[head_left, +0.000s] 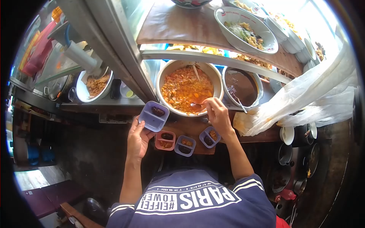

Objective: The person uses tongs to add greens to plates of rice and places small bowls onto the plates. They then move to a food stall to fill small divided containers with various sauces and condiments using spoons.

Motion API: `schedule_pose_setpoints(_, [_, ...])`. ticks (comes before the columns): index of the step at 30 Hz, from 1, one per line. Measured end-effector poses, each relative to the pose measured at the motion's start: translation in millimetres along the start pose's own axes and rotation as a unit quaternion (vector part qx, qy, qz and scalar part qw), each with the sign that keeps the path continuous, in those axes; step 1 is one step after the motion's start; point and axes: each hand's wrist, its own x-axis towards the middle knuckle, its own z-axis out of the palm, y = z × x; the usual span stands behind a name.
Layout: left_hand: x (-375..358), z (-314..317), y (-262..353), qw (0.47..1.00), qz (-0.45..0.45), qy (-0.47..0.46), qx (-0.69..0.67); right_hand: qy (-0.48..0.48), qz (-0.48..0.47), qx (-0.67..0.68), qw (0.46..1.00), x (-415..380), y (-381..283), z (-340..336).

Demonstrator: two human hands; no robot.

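My left hand (138, 138) grips a purple two-part sauce dish (153, 122), tilted beside the big pot. Dark sauce lies in its upper compartment; the lower one shows bare purple. My right hand (217, 114) is closed on a spoon (197, 106), its bowl at the near edge of the chunky orange-red sauce. That sauce fills a large pale pot (161, 99), where a second, light-handled utensil (196, 73) also rests. Below the pot stand a pink divided dish (165, 147) and two purple divided dishes, one in the middle (191, 139) and one at right (216, 142), holding dark and reddish sauces.
Right of the pot is a container of dark brown sauce (243, 85) with a utensil. A white bowl of brown food (83, 91) stands left. Overhead, a shelf (178, 26) carries bowls of food. A pale cloth (304, 98) hangs at right, and a metal post (121, 45) rises at left.
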Motion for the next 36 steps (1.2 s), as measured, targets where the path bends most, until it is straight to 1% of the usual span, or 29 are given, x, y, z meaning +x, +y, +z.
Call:
schedule_pose_setpoints(1, [-2, -4, -2, 1.000, 0.001, 0.004, -0.007, 0.031, 0.068, 0.002, 0.997, 2, -1, 2])
schedule_pose_setpoints(2, [-4, -6, -3, 1.000, 0.001, 0.009, -0.012, 0.048, 0.077, -0.023, 0.996, 3, -1, 5])
schedule_pose_setpoints(3, [-5, -8, -3, 1.000, 0.003, 0.011, -0.013, 0.045, 0.074, -0.022, 0.996, 3, 0, 10])
schedule_pose_setpoints(5, [-8, -12, -4, 1.000, 0.005, 0.019, -0.019, 0.056, 0.160, 0.038, 0.985, 3, 6, 21])
schedule_pose_setpoints(6, [-9, -13, -4, 1.000, 0.007, 0.021, -0.020, 0.059, 0.163, 0.072, 0.982, 4, 7, 27])
schedule_pose_setpoints(7, [-10, -15, -5, 1.000, 0.007, 0.021, -0.020, 0.057, 0.161, 0.072, 0.983, 4, 9, 33])
schedule_pose_setpoints(9, [-10, -18, -5, 1.000, 0.009, 0.021, -0.020, 0.056, 0.193, 0.139, 0.970, 3, 14, 43])
schedule_pose_setpoints(11, [-9, -20, -6, 0.999, 0.014, 0.020, -0.022, 0.063, 0.184, 0.159, 0.968, 2, 16, 46])
schedule_pose_setpoints(13, [-9, -21, -7, 0.999, 0.015, 0.021, -0.020, 0.090, 0.196, 0.231, 0.949, 1, 14, 45])
schedule_pose_setpoints(14, [-9, -21, -7, 0.999, 0.015, 0.023, -0.018, 0.091, 0.195, 0.231, 0.949, 0, 15, 43])
schedule_pose_setpoints(16, [-8, -21, -8, 0.999, 0.017, 0.025, -0.020, 0.113, 0.216, 0.290, 0.925, -2, 20, 37])
schedule_pose_setpoints(19, [-6, -22, -11, 0.999, 0.019, 0.025, -0.026, 0.130, 0.232, 0.312, 0.912, -7, 19, 31])
schedule_pose_setpoints(24, [0, -24, -18, 0.999, 0.023, 0.022, -0.028, 0.148, 0.239, 0.316, 0.906, -17, 17, 32])
schedule_pose_setpoints(29, [5, -23, -22, 0.999, 0.029, 0.028, -0.020, 0.176, 0.268, 0.348, 0.881, -16, 19, 37])
schedule_pose_setpoints(33, [8, -21, -24, 0.999, 0.035, 0.024, -0.025, 0.190, 0.265, 0.344, 0.881, -12, 15, 31])
schedule_pose_setpoints(36, [11, -24, -29, 0.999, 0.033, 0.028, -0.021, 0.183, 0.215, 0.228, 0.932, -9, 12, 30])
